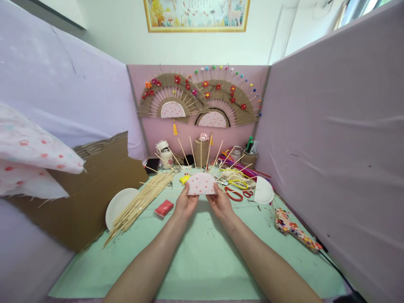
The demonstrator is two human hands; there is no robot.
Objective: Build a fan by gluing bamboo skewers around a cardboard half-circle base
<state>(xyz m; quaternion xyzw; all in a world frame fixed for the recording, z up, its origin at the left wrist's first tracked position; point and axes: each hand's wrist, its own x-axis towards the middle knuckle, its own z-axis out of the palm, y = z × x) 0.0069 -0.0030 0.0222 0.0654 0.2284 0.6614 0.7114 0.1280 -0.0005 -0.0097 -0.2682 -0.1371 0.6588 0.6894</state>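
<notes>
Both my hands hold up a pink dotted half-circle piece with several thin wooden sticks fanning out from behind its top edge. My left hand pinches its lower left corner, fingers closed on it. My right hand pinches its lower right corner the same way. The piece is raised a little above the mint-green table, near the middle of it.
A bundle of bamboo sticks lies across a white paper plate at left, by a red block and cardboard. A half paper plate, scissors and a patterned glue gun lie right. Two finished fans hang on the back wall.
</notes>
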